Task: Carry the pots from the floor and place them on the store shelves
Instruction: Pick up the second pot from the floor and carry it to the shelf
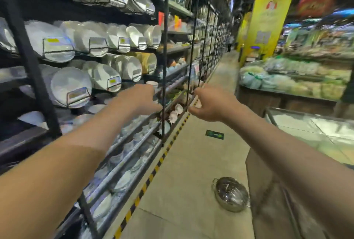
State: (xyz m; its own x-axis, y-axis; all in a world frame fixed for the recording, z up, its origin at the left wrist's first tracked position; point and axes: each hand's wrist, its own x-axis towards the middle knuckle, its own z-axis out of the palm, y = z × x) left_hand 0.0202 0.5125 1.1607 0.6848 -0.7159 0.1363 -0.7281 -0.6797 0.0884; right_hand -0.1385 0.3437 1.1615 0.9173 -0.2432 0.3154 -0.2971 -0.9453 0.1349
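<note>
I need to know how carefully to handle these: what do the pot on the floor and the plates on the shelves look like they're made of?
The pot looks like polished stainless steel: silvery, with mirror-like reflections. The plates look like glazed white ceramic, smooth and glossy, though blur leaves melamine possible.

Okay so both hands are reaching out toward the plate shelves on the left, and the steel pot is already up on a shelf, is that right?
Not quite. The head view shows the steel pot lying on the floor of the aisle, not on a shelf. The rest holds: the left hand and right hand both reach out toward the plate shelves on the left.
</note>
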